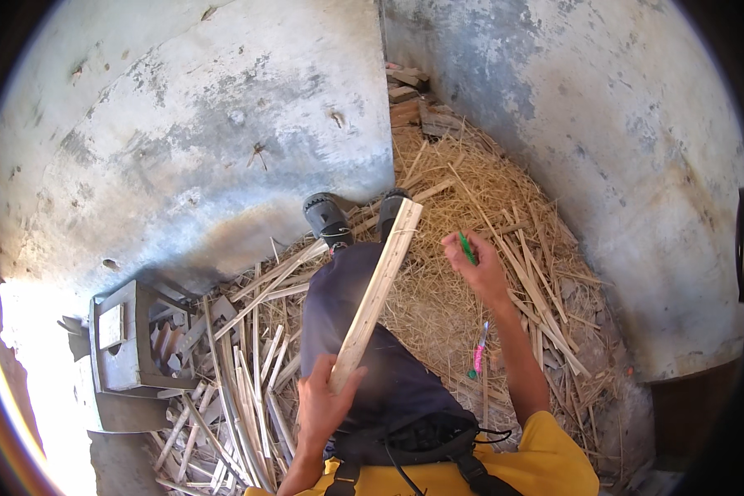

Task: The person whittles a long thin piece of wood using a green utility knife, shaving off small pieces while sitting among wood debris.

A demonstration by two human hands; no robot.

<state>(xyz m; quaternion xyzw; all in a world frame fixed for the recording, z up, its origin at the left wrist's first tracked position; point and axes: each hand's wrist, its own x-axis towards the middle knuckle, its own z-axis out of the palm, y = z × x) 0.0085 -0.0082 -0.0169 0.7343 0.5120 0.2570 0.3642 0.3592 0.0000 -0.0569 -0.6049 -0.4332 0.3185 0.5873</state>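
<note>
My left hand (326, 397) is closed round the near end of a broad pale wooden slat (378, 289), possibly split bamboo. The slat slants up and away to the right above my dark-trousered legs (335, 306), its far end close to my shoes. Away from the slat, over the straw (430, 289) to the right, my right hand (475, 264) closes on a slim green object (467, 248). Only part of that object shows past the fingers, so its kind cannot be made out.
Loose split strips (252, 397) pile up at the left, and more strips (546, 298) lie at the right. A pink item (479, 357) rests on the floor by my right forearm. Grey walls (182, 124) meet ahead. A broken box-like frame (132, 339) stands left.
</note>
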